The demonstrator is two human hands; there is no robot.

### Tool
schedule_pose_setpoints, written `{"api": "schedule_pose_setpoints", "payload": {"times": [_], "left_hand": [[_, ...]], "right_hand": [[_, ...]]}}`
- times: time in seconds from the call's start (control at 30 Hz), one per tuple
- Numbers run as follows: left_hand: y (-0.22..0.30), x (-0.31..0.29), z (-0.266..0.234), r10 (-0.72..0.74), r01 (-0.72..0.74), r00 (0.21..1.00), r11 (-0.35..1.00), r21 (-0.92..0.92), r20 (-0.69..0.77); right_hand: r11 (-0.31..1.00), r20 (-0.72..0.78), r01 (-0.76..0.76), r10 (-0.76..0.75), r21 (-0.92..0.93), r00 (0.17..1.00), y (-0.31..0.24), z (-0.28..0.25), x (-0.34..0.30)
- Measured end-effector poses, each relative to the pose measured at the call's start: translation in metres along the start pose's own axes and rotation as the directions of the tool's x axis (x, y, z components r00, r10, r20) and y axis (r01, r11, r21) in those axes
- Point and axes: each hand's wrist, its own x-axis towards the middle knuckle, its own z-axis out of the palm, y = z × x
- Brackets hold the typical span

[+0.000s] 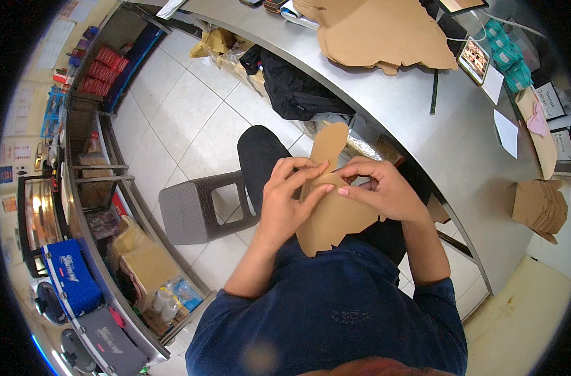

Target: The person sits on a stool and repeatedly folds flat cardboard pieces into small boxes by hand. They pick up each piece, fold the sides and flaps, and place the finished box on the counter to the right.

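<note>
Over my lap I hold a brown cardboard box blank, partly folded, with a rounded flap sticking up at its far end and notched edges near my shirt. My left hand pinches its left side, thumb and fingers close to a fold. From the right, my right hand grips the same piece near that fold, its fingers curled and the thumb on the cardboard. The fingertips of both hands almost meet, and part of the fold between them is hidden.
A steel table curves along the right, bearing a stack of flat cardboard blanks, a phone and nested folded boxes. A grey plastic stool stands left of my leg. A black bag sits under the table; shelves line the left.
</note>
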Motion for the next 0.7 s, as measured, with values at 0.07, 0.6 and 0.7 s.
{"api": "schedule_pose_setpoints", "payload": {"times": [0.07, 0.6, 0.7], "left_hand": [[0.001, -0.001, 0.000, -0.025, 0.025, 1.000, 0.999, -0.046, -0.002], [-0.072, -0.004, -0.020, -0.569, 0.338, 0.822, 0.521, -0.784, -0.024], [-0.077, -0.003, -0.011, -0.613, 0.344, 0.779, 0.242, -0.907, 0.132]], "right_hand": [[0.993, -0.093, 0.052, -0.062, -0.102, 0.994, -0.002, 0.002, 0.000], [0.965, -0.375, -0.026, -0.076, -0.259, 0.924, 0.046, 0.022, -0.004], [0.989, -0.358, -0.007, -0.046, -0.145, 0.933, 0.049, 0.018, -0.005]]}}
